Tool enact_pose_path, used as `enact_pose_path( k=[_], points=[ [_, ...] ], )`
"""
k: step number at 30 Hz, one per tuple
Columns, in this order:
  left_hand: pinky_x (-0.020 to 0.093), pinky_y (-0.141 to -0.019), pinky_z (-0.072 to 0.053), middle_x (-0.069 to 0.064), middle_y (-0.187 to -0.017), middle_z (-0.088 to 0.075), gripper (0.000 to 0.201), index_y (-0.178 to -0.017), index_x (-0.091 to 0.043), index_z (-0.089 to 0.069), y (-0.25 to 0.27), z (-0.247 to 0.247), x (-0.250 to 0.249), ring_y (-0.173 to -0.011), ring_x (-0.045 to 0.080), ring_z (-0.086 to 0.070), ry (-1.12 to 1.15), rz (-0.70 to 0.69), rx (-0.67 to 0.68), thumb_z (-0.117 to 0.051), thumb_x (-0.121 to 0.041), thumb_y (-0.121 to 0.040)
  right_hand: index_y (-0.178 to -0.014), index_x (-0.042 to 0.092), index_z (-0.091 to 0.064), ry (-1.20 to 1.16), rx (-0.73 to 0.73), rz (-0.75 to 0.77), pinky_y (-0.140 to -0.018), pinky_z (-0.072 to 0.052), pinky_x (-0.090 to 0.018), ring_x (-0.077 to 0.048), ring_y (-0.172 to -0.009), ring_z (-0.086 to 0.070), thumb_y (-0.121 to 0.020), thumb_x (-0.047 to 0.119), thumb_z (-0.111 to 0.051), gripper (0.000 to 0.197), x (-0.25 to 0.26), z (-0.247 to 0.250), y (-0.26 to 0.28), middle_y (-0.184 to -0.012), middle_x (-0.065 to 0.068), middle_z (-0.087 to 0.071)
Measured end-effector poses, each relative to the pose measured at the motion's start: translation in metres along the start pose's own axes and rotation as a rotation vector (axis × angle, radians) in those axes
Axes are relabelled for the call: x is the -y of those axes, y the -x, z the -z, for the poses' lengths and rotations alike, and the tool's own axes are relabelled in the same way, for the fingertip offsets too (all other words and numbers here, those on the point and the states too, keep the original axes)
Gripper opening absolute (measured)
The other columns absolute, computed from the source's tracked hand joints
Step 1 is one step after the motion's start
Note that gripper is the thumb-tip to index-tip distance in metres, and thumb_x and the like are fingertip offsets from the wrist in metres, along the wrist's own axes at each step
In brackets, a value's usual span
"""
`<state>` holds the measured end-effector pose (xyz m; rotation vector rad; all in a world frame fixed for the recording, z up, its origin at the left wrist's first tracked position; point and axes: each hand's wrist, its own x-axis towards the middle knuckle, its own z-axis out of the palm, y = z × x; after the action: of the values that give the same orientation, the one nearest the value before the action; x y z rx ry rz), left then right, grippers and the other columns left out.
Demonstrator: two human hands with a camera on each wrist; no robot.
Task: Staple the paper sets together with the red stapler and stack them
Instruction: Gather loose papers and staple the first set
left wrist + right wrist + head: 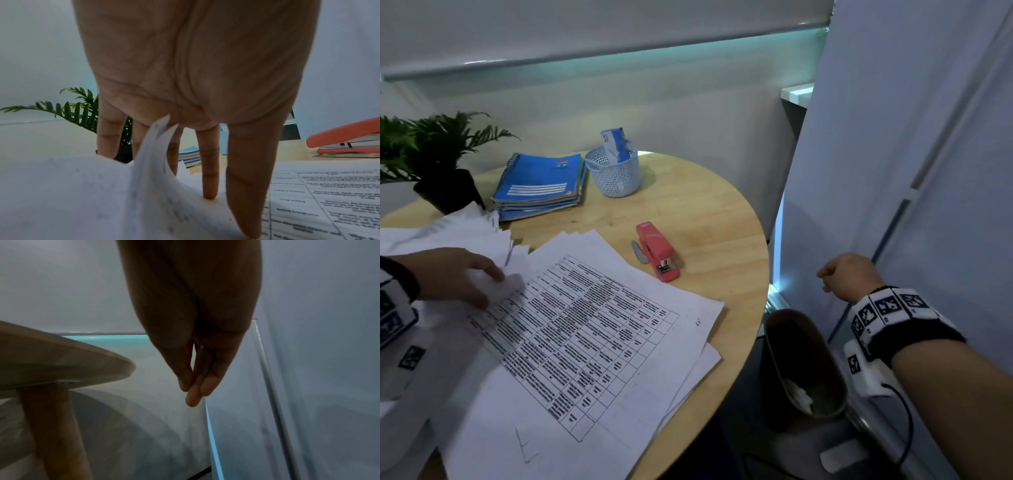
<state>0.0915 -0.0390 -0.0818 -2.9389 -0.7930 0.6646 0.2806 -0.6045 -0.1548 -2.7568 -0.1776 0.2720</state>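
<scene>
Left grip (pixel 453 274) spread, fingertips (pixel 209 193) pressed on paper sets (pixel 585 342). Right grip (pixel 847 275) held empty off the counter (pixel 715 233), fingers loose. Red stapler (pixel 656 251) left untouched.

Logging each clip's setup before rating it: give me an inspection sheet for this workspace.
Surface: round wooden table, mostly covered by paper.
Job's things: red stapler lying untouched beyond the loose paper sheets; top sheet shows a printed table.
Clutter: stack of blue notebooks, blue mesh basket holding a small carton, potted plant, metal piece beside the stapler.
Hands: left hand on the sheets, fingers pressing down; right hand off the table, holding nothing.
Cables: thin black wire from the right wrist unit.
Surroundings: waste bin beside the table, white walls.
</scene>
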Motion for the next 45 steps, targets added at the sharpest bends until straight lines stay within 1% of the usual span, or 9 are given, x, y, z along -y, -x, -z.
enact_pose_path(
  k=[6,11,14,23,28,31,36,41,45],
  points=[
    [0.032,-0.091,-0.044,-0.007,-0.103,-0.061,0.049,-0.087,-0.05,-0.062,-0.012,-0.007,0.012,-0.095,0.012,-0.059,-0.013,0.024,-0.04,-0.082,-0.056,-0.043,-0.102,0.007,-0.074,-0.035,-0.033,0.01,-0.092,-0.041,-0.022,-0.022,-0.11,-0.06,-0.08,-0.001,-0.068,0.024,0.006,0.012,-0.008,-0.112,-0.01,-0.069],
    [0.027,-0.091,-0.042,-0.004,-0.11,-0.054,0.047,-0.103,-0.044,-0.056,0.045,0.018,-0.033,-0.102,0.014,-0.052,-0.084,-0.014,0.006,-0.081,-0.038,-0.063,-0.095,0.007,-0.074,-0.148,-0.045,0.082,-0.063,-0.042,-0.013,-0.014,-0.076,-0.065,-0.086,0.003,-0.057,0.019,0.04,0.026,-0.001,-0.076,-0.004,-0.07],
    [0.025,-0.091,-0.042,-0.002,-0.115,-0.049,0.045,-0.11,-0.042,-0.053,0.058,0.018,-0.043,-0.107,0.015,-0.049,-0.113,-0.033,0.018,-0.075,-0.038,-0.071,-0.089,0.007,-0.072,-0.169,-0.032,0.204,-0.06,-0.041,-0.013,-0.014,-0.069,-0.068,-0.089,0.011,-0.059,0.014,0.085,0.041,0.011,-0.082,-0.003,-0.069],
    [0.031,-0.1,-0.041,0.002,-0.131,-0.04,0.056,-0.13,-0.036,-0.048,0.075,0.02,-0.059,-0.121,0.02,-0.045,-0.195,-0.151,0.05,-0.069,-0.041,-0.078,-0.098,0.012,-0.069,-0.008,0.145,0.432,-0.063,-0.045,-0.019,-0.012,-0.07,-0.066,-0.087,0.027,-0.065,0.019,0.237,0.046,0.039,-0.086,-0.004,-0.072],
    [0.033,-0.095,-0.042,0.003,-0.134,-0.037,0.06,-0.134,-0.036,-0.044,0.081,0.017,-0.063,-0.122,0.023,-0.045,-0.213,-0.212,0.032,-0.067,-0.044,-0.079,-0.116,0.008,-0.059,0.425,0.232,0.404,-0.084,-0.046,-0.032,-0.027,-0.103,-0.061,-0.091,0.045,-0.053,0.046,0.285,0.013,0.05,-0.115,-0.011,-0.064],
    [0.035,-0.095,-0.041,0.002,-0.135,-0.036,0.06,-0.135,-0.037,-0.043,0.084,0.017,-0.064,-0.123,0.023,-0.044,-0.2,-0.237,0.008,-0.067,-0.045,-0.08,-0.13,0.003,-0.047,0.511,0.184,0.44,-0.091,-0.042,-0.035,-0.032,-0.118,-0.052,-0.097,0.034,-0.05,0.045,0.294,-0.002,0.057,-0.133,-0.016,-0.05],
    [0.037,-0.098,-0.04,0.0,-0.136,-0.038,0.06,-0.135,-0.039,-0.043,0.087,0.015,-0.057,-0.124,0.023,-0.043,-0.185,-0.254,-0.006,-0.067,-0.045,-0.08,-0.123,0.004,-0.048,0.562,0.147,0.449,-0.084,-0.042,-0.034,-0.031,-0.107,-0.056,-0.102,0.035,-0.03,0.042,0.315,-0.017,0.056,-0.128,-0.017,-0.046],
    [0.04,-0.099,-0.041,-0.004,-0.141,-0.037,0.062,-0.136,-0.038,-0.041,0.089,0.013,-0.059,-0.123,0.023,-0.043,-0.27,-0.357,-0.07,-0.067,-0.041,-0.08,-0.13,0.006,-0.03,0.032,0.2,0.486,-0.078,-0.049,-0.036,-0.03,-0.097,-0.061,-0.098,0.021,-0.047,0.04,0.338,-0.009,0.063,-0.114,-0.015,-0.057],
    [0.041,-0.108,-0.036,-0.006,-0.153,-0.027,0.059,-0.144,-0.036,-0.031,0.09,0.012,-0.062,-0.134,0.022,-0.037,-0.207,-0.467,0.01,-0.051,-0.019,-0.091,-0.142,0.015,-0.019,0.191,0.365,0.614,-0.078,-0.046,-0.031,-0.023,-0.09,-0.056,-0.096,0.023,-0.051,0.057,0.343,-0.022,0.079,-0.123,-0.017,-0.057]
  ],
)
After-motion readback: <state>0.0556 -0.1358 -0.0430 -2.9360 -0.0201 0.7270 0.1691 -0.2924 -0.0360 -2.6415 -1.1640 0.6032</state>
